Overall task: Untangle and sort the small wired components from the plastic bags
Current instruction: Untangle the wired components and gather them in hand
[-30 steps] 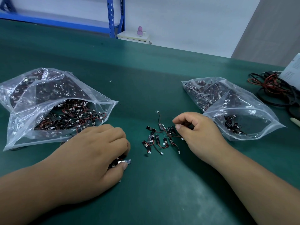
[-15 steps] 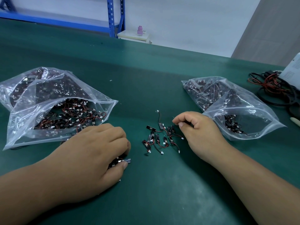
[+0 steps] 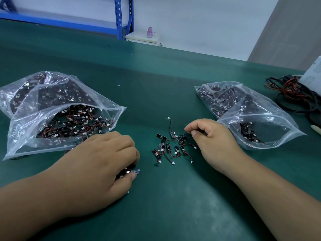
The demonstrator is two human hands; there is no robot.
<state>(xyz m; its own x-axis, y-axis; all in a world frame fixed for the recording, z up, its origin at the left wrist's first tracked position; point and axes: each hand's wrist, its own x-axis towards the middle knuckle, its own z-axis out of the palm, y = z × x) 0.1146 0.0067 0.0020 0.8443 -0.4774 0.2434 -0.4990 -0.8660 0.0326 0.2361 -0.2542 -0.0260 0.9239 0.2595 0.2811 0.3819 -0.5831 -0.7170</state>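
Observation:
Two clear plastic bags lie on the green mat. The left bag (image 3: 34,108) is open toward me and full of tangled black components with red-black wires and white plugs. The right bag (image 3: 271,119) holds fewer of them. Between the bags, several loose components (image 3: 171,146) lie in a small cluster. My left hand (image 3: 104,160) rests palm down, curled over a bunch of components (image 3: 134,171) that peek out under the thumb. My right hand (image 3: 210,138) sits right of the cluster, fingertips pinched together on something dark; what it pinches is hidden.
A coil of black and red cables (image 3: 293,94) and a white box (image 3: 312,73) sit at the far right edge. A pale stick (image 3: 315,128) lies near the right bag. Behind the table stand a blue rack (image 3: 119,18) and a white cabinet (image 3: 142,38).
My right hand has shifted slightly, its fingertips closing tighter at the cluster's right edge. The left hand and the bags have stayed in place.

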